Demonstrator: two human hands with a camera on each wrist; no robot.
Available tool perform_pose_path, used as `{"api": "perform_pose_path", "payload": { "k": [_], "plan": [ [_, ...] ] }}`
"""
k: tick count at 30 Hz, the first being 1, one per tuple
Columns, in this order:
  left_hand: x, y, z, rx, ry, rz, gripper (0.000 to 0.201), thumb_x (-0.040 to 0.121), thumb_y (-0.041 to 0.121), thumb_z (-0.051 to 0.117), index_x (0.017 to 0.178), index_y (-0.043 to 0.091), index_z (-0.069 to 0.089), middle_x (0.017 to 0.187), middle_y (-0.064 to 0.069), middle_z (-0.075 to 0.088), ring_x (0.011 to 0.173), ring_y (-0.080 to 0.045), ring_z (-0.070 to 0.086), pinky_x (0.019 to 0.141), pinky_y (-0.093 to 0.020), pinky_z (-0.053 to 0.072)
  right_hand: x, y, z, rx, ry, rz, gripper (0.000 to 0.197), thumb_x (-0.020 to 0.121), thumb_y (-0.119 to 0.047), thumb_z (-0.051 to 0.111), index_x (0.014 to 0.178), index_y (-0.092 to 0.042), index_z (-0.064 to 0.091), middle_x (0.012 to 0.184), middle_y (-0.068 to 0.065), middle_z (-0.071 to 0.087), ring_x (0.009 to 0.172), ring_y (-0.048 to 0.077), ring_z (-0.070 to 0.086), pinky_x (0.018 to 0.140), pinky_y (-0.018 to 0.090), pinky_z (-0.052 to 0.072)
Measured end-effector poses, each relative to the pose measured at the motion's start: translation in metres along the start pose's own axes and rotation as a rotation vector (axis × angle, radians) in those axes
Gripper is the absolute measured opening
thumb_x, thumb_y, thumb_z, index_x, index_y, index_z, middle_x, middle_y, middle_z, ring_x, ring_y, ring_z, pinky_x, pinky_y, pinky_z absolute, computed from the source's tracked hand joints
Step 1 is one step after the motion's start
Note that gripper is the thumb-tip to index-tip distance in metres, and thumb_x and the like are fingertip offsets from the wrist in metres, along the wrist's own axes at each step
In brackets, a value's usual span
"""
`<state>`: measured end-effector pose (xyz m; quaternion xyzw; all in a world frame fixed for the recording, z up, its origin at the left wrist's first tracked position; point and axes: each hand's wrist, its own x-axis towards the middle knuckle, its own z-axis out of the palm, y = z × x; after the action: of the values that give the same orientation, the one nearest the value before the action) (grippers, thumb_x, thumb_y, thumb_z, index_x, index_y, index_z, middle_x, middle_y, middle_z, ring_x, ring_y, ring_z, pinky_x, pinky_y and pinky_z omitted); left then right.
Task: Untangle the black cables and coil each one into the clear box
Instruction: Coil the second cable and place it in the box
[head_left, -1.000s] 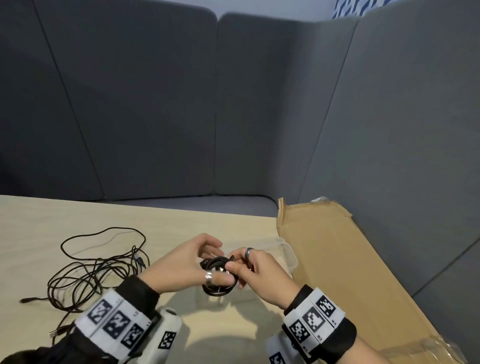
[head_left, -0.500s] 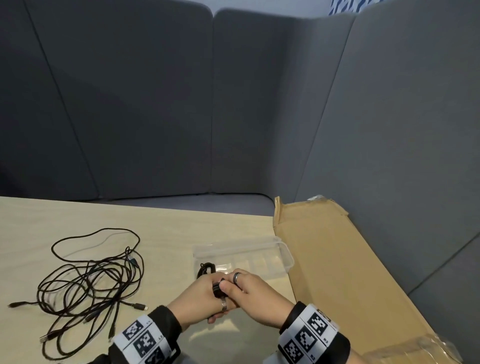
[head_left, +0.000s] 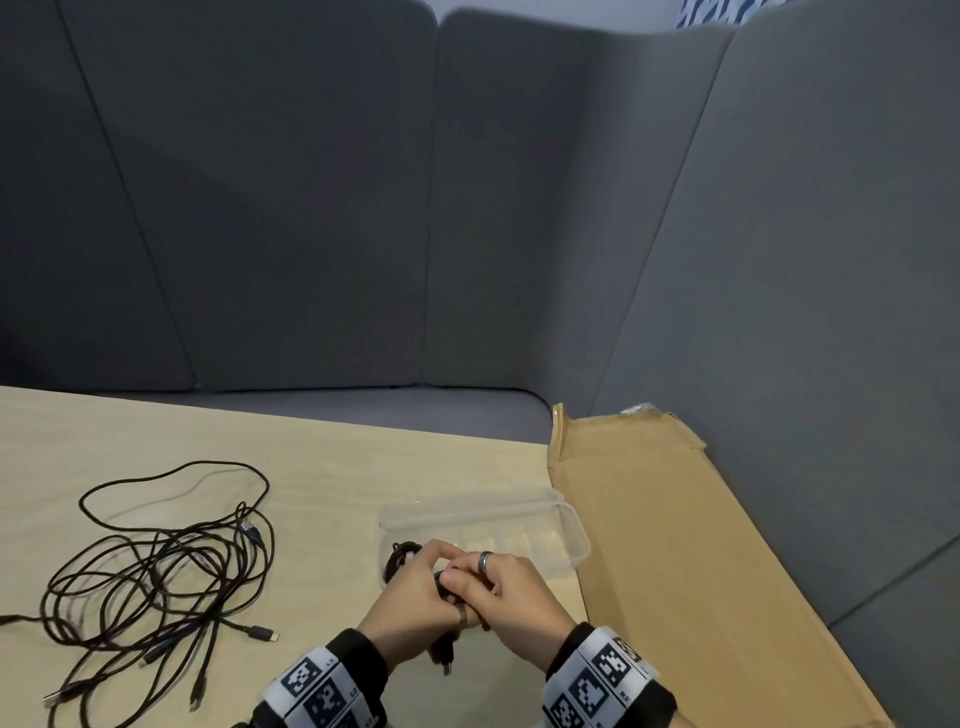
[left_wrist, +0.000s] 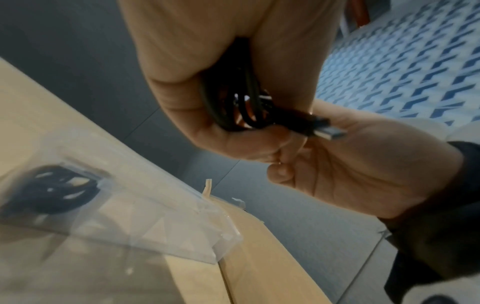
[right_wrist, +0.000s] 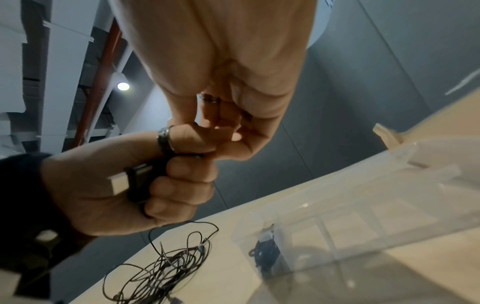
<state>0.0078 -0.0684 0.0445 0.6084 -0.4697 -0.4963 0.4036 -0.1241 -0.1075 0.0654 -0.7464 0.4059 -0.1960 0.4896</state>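
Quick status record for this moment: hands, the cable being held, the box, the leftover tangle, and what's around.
left hand: grips the coiled cable
right hand: pinches the same coil from the other side
coiled cable: bunched between both hands, one plug sticking out toward the wrists
clear box: open, on the table just beyond the hands
stored coil: already inside the box, at its left end
tangled cables: loose pile on the table, left of the hands
cardboard: flat sheet right of the box
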Motion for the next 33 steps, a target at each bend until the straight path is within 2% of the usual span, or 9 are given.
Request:
{"api": "perform_pose_path", "payload": {
  "k": [5,7,9,12,16,18,23,28,33],
  "plan": [
    [0.011,-0.017,0.000,-0.074,-0.090,-0.124,0.049,0.066,0.000,0.071,0.108,0.011,0.048,0.085,-0.010,0.068,0.072,-0.019,0.065,0.062,-0.030,0.054,0.007,0.017,0.001,0.020,-0.176,0.110,0.025,0.087,-0.031,0.058,0.110,-0.022,0.062,0.071,0.002,0.053,0.064,0.010,0.048,0.055,0.016,0.039],
    [0.015,-0.017,0.000,-0.149,-0.119,-0.161,0.051,0.068,0.000,0.070,0.111,0.014,0.048,0.074,-0.006,0.069,0.059,-0.025,0.060,0.048,-0.031,0.051,0.017,0.017,-0.003,0.077,-0.197,0.138,0.015,0.089,-0.025,0.058,0.104,-0.025,0.061,0.066,-0.011,0.054,0.057,-0.002,0.050,0.054,0.011,0.038],
    [0.021,-0.014,0.001,-0.153,-0.132,-0.186,0.044,0.075,0.003,0.064,0.112,0.019,0.047,0.056,0.000,0.065,0.042,-0.017,0.047,0.038,-0.021,0.037,0.028,0.019,-0.006,0.102,-0.178,0.156,0.011,0.089,-0.023,0.060,0.099,-0.020,0.064,0.054,-0.018,0.054,0.051,-0.006,0.049,0.052,0.010,0.037],
    [0.035,-0.012,0.002,-0.096,-0.063,-0.210,0.037,0.074,0.013,0.055,0.109,0.019,0.047,0.053,0.002,0.055,0.037,-0.008,0.038,0.038,-0.018,0.026,0.046,0.025,-0.008,0.111,-0.178,0.159,0.006,0.087,-0.017,0.061,0.092,-0.017,0.064,0.060,-0.013,0.057,0.058,-0.001,0.053,0.058,0.012,0.042],
    [0.055,-0.011,0.004,-0.069,0.064,-0.182,0.042,0.064,0.019,0.058,0.102,0.012,0.042,0.062,-0.003,0.050,0.042,-0.010,0.041,0.038,-0.019,0.031,0.071,0.032,-0.011,-0.004,-0.150,0.126,0.019,0.088,-0.015,0.059,0.076,-0.029,0.060,0.071,-0.003,0.059,0.069,0.010,0.056,0.066,0.018,0.045],
    [0.065,-0.018,0.002,-0.135,0.122,-0.125,0.037,0.071,0.012,0.065,0.099,0.011,0.040,0.070,-0.006,0.053,0.050,-0.012,0.050,0.046,-0.026,0.042,0.086,0.033,-0.015,-0.182,-0.080,0.078,0.015,0.091,-0.018,0.056,0.080,-0.026,0.063,0.076,-0.003,0.063,0.072,0.010,0.057,0.065,0.015,0.043],
    [0.075,-0.042,-0.013,-0.076,0.173,-0.097,0.030,0.080,0.004,0.066,0.101,0.014,0.047,0.094,-0.008,0.064,0.083,-0.016,0.061,0.077,-0.032,0.050,0.116,0.047,-0.014,-0.430,0.077,0.048,0.021,0.095,-0.022,0.049,0.099,-0.009,0.065,0.086,0.005,0.064,0.083,0.021,0.058,0.072,0.026,0.041],
    [0.073,-0.061,-0.009,0.306,0.217,-0.049,0.029,0.079,0.013,0.070,0.089,0.026,0.046,0.078,0.012,0.056,0.070,-0.005,0.049,0.059,-0.014,0.037,0.124,0.065,0.002,-0.541,-0.052,0.132,0.018,0.094,-0.023,0.047,0.089,-0.012,0.059,0.091,0.010,0.064,0.092,0.028,0.059,0.076,0.031,0.042],
    [0.074,-0.064,0.000,0.518,0.250,-0.027,0.038,0.086,0.028,0.063,0.121,0.023,0.049,0.111,0.004,0.057,0.111,-0.017,0.040,0.091,-0.025,0.036,0.129,0.069,0.003,-0.751,-0.098,0.151,0.028,0.097,-0.031,0.041,0.096,-0.012,0.061,0.104,0.011,0.063,0.108,0.027,0.048,0.088,0.035,0.039]
  ]
}}
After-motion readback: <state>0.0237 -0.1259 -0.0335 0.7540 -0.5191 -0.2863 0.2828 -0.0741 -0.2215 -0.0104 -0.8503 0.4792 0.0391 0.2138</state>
